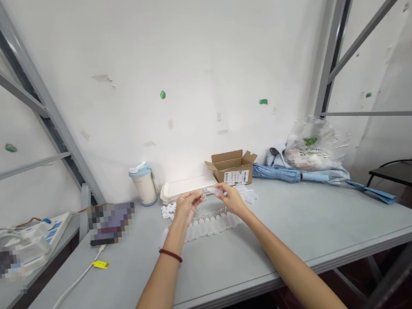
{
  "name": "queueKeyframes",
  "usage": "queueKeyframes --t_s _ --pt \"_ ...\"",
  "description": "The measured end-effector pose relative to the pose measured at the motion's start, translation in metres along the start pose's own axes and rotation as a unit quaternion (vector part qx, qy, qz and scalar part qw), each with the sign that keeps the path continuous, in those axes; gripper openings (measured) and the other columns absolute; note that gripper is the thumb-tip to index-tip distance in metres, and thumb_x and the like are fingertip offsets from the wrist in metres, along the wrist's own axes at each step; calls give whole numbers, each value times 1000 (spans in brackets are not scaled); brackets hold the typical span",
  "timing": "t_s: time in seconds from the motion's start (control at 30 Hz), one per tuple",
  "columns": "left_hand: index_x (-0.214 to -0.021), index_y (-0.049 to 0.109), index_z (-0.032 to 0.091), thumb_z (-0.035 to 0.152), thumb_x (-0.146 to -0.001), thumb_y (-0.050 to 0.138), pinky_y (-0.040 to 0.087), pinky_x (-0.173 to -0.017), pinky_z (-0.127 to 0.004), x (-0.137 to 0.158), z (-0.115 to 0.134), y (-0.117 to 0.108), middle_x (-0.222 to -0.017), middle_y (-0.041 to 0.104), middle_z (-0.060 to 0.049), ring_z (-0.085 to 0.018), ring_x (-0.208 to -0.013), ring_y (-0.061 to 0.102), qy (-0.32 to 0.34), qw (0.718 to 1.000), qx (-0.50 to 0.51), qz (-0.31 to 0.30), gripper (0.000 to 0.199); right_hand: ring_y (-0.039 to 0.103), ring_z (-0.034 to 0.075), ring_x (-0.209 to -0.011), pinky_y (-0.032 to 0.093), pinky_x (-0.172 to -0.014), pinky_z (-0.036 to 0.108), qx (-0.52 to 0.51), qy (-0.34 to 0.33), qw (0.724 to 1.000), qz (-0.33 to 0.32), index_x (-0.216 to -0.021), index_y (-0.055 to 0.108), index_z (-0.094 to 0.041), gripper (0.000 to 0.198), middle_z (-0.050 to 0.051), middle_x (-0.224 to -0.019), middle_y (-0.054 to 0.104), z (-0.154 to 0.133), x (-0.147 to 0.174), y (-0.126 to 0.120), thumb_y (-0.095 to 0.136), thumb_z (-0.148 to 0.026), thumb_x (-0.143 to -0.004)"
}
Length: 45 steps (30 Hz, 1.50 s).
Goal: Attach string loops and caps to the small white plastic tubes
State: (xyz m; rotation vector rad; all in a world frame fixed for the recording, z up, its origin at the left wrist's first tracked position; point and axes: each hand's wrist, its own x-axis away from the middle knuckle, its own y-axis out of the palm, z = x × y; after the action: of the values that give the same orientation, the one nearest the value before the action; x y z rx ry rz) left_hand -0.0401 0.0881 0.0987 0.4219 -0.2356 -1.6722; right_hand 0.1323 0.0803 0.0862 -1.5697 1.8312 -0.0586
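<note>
My left hand (186, 207) is pinched closed at the middle of the table; what lies between its fingertips is too small to name. Close beside it, my right hand (231, 200) grips a small translucent plastic piece (213, 190) between thumb and fingers. Both hands are raised over a row of translucent, rounded plastic pieces (211, 225) with thin cord loops at their upper ends. Left of the left hand lies a pile of small white parts (168, 211). More clear plastic pieces (248, 194) lie just beyond the right hand.
Behind the hands stand a white tray (187, 187) and an open cardboard box (233, 171). A lidded cup (144, 186) is left of the tray. A folded blue umbrella (278, 172) and a plastic bag (311, 145) lie right. A white cable (67, 292) crosses the table's left side.
</note>
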Motion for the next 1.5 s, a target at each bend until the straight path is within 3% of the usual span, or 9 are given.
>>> queueKeyframes --t_s 0.17,0.5,0.73,0.9,1.17,1.3,1.5 --pt "-77 66 11 15 -59 73 51 -68 -26 2 1 1 -64 65 -3 -11 -62 60 -32 999 -5 -3 20 58 19 -83 44 -70 31 -25 -11 1000 -3 -91 57 -20 22 5 -93 67 -1 0 0 50 -23 -71" --pt "-87 67 11 23 -59 73 48 -59 -24 10 4 8 -60 61 1 -9 -55 56 -34 994 -92 -46 31 59 18 -85 43 -68 28 -8 -16 999 -28 -93 58 -19 22 4 -95 67 -10 4 -1 52 -19 -71" --pt "-81 67 11 35 -62 73 48 -57 -24 11 2 11 -60 60 1 -10 -55 55 12 985 -168 -44 32 60 19 -85 43 -76 30 63 -41 996 -42 -94 61 -17 21 5 -91 68 -11 7 2 53 -13 -76" --pt "-75 68 12 34 -58 74 47 -55 -24 8 1 8 -64 63 -1 -12 -57 56 24 981 -192 -36 29 58 22 -97 43 -83 31 148 -94 984 -33 -99 60 -16 24 10 -102 66 -10 10 5 50 -7 -79" --pt "-72 69 13 36 -53 77 45 -56 -23 7 1 8 -61 63 0 -11 -60 55 36 983 -179 -25 31 61 21 -91 45 -72 28 251 -147 956 -35 -122 49 -18 35 11 -102 65 -18 19 8 46 -11 -87" --pt "-72 71 13 38 -52 78 45 -56 -23 7 -5 12 -65 66 -2 -12 -60 55 38 983 -176 -21 32 62 21 -81 45 -67 27 294 -158 942 -19 -118 52 -17 30 10 -90 66 -16 27 10 43 -13 -89" --pt "-76 73 14 40 -56 77 47 -62 -26 9 -5 15 -76 71 -6 -15 -66 59 66 982 -174 -41 33 63 21 -78 46 -66 29 201 -148 968 18 -119 48 -11 31 14 -93 66 -17 31 13 40 -18 -89"
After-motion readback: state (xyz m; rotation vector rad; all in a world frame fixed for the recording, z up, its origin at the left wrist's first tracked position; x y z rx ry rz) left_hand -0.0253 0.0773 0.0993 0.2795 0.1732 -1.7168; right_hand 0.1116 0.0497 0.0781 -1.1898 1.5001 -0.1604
